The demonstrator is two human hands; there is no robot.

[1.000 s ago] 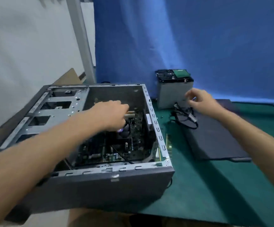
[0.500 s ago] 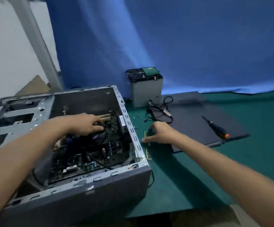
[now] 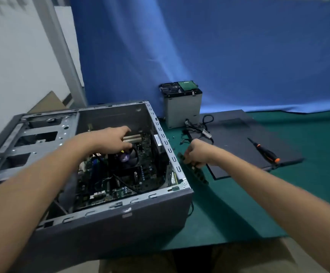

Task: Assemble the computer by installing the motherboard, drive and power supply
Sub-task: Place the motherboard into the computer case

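- Case lies on its side with the open face up, at the left end of the green mat.
- Board sits down inside the case, with the cooler mid-board and black wires running over it.
- Left hand is inside the case over the cooler, fingers bent toward the far wall. Can't tell if it's got hold of anything.
- Right hand is just outside the case's right wall, fingers pinched on a green stick that's tilted over the mat.
- Drive rests on top of a grey box at the back, near the case's far corner.
- Cables lie in front of the box. A dark panel lies flat on the mat with a screwdriver on it.
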